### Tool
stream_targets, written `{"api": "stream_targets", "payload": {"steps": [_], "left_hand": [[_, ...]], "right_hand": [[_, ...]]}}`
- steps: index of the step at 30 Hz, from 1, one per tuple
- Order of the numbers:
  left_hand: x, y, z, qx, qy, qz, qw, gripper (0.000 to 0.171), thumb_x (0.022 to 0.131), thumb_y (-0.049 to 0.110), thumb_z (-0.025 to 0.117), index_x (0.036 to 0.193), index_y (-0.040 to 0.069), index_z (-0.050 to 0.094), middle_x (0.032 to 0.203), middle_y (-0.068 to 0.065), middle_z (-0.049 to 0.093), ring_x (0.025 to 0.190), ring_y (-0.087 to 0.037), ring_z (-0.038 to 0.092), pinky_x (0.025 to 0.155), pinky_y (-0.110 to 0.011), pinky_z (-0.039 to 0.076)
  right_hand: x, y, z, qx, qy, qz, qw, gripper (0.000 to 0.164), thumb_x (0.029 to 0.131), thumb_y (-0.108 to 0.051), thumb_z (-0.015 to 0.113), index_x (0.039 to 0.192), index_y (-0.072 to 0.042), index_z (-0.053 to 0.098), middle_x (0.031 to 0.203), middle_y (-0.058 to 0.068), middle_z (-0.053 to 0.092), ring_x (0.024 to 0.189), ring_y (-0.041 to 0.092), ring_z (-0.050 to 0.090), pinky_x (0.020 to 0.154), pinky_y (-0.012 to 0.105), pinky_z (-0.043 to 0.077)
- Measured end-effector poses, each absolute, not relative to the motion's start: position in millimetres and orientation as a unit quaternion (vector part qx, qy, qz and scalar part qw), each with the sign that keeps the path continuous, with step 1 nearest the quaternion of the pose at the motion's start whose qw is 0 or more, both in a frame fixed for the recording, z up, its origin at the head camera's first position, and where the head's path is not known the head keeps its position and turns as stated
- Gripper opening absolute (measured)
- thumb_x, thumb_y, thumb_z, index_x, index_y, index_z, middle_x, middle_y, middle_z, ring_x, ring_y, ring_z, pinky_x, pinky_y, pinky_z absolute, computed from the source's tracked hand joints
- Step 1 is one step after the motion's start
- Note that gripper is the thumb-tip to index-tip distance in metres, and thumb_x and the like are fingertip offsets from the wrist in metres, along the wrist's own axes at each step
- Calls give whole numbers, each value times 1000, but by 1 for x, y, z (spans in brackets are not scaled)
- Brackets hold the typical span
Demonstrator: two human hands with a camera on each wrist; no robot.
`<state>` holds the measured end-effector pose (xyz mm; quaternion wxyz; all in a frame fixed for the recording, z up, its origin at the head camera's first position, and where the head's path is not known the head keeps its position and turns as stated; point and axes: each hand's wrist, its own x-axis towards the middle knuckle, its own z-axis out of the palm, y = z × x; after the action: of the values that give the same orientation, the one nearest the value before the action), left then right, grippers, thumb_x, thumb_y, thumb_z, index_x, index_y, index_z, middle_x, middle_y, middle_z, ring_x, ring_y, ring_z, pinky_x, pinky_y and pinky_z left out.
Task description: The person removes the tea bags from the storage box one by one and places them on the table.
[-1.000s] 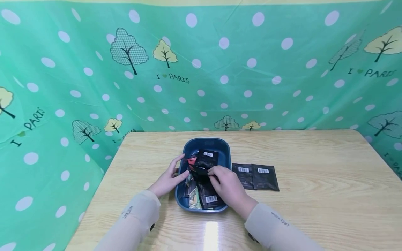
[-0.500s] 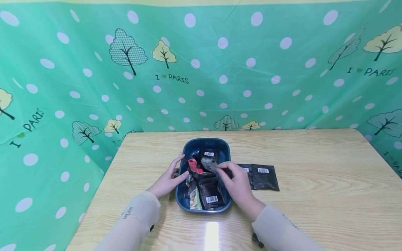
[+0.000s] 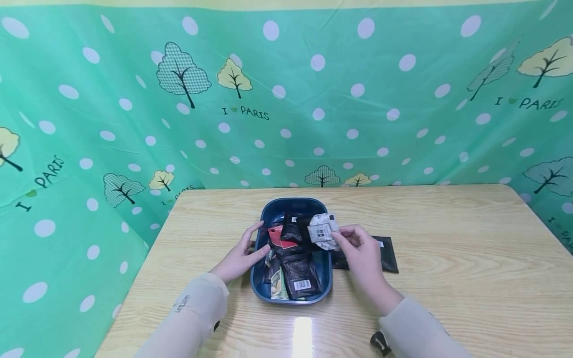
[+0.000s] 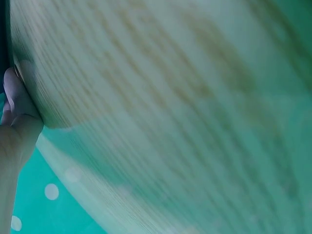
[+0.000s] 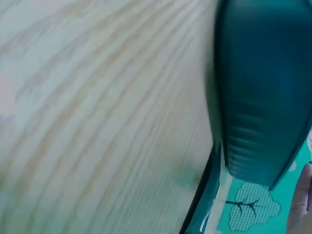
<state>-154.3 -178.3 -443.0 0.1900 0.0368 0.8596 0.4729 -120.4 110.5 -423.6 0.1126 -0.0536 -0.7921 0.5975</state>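
- Between the thumb and fingers of the right hand (image 3: 364, 258), a pale packet (image 3: 323, 232) is pinched by its right-hand edge, its printed label facing up; the packet is over the right side of the bin (image 3: 293, 204).
- Just before, this grip was deeper over the bin, pinching a greyish piece that is probably this same packet; it has since shifted rightward to the rim and the label has come into view. The work therefore appears to be at lifting one packet clear of the others.
- Just left of the grip, a black packet (image 3: 291, 228) lies in the bin; dark material also shows beside the pale packet, though whether it belongs to it cannot be told.
- Farther left, a red packet (image 3: 281, 236) is now less covered than a second ago.
- Left of the grip and nearer the person, a barcoded packet (image 3: 301, 278) lies beside a green printed packet (image 3: 278, 286), both inside the bin.
- Behind and right of the grip, flat black packets (image 3: 389, 253) lie on the table (image 3: 456, 248), now more hidden by the right hand.
- Farthest left of the grip, the left hand (image 3: 239, 258) stays at the bin's left side, thumb and forefinger spread wide along the rim, seemingly steadying it.
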Motion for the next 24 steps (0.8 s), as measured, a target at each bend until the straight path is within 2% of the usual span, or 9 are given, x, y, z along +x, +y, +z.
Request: {"api": "stream_targets", "payload": {"steps": [5, 8, 14, 17, 24], "left_hand": [[-154, -178, -445, 32, 862, 469, 189, 68, 99, 42, 58, 154, 43, 18, 143, -21, 50, 129, -35, 53, 109, -59, 40], [-154, -178, -446, 30, 863, 468, 188, 68, 99, 43, 58, 154, 44, 18, 143, -21, 50, 129, -36, 53, 109, -58, 40], [-155, -177, -446, 26, 864, 467, 185, 68, 98, 42, 59, 154, 44, 19, 141, -21, 51, 128, -35, 54, 109, -58, 40], [-155, -177, -446, 30, 864, 468, 185, 69, 98, 43, 59, 154, 44, 19, 141, -21, 52, 128, -35, 54, 109, -58, 40], [-155, -179, -446, 37, 862, 470, 186, 69, 99, 42, 59, 155, 41, 19, 140, -21, 53, 127, -35, 55, 109, -58, 41]], "right_hand": [[-120, 121, -421, -108, -779, 609, 105, 20, 91, -13, 73, 104, 1, 68, 102, 18, 73, 77, -3, 63, 69, 15, 54], [-120, 128, -420, -132, -770, 617, 98, 22, 91, -12, 72, 107, 2, 67, 102, 16, 72, 77, -3, 63, 71, 14, 54], [-118, 143, -421, -158, -742, 644, 95, 24, 91, -7, 70, 110, 5, 64, 84, -8, 70, 74, -3, 63, 71, 14, 56], [-116, 152, -422, -167, -726, 660, 100, 23, 92, -5, 69, 110, 6, 62, 77, -15, 68, 71, -2, 63, 69, 17, 57], [-111, 175, -427, -197, -698, 680, 106, 20, 92, -4, 68, 109, 5, 60, 76, -12, 69, 67, 0, 64, 65, 20, 58]]}}
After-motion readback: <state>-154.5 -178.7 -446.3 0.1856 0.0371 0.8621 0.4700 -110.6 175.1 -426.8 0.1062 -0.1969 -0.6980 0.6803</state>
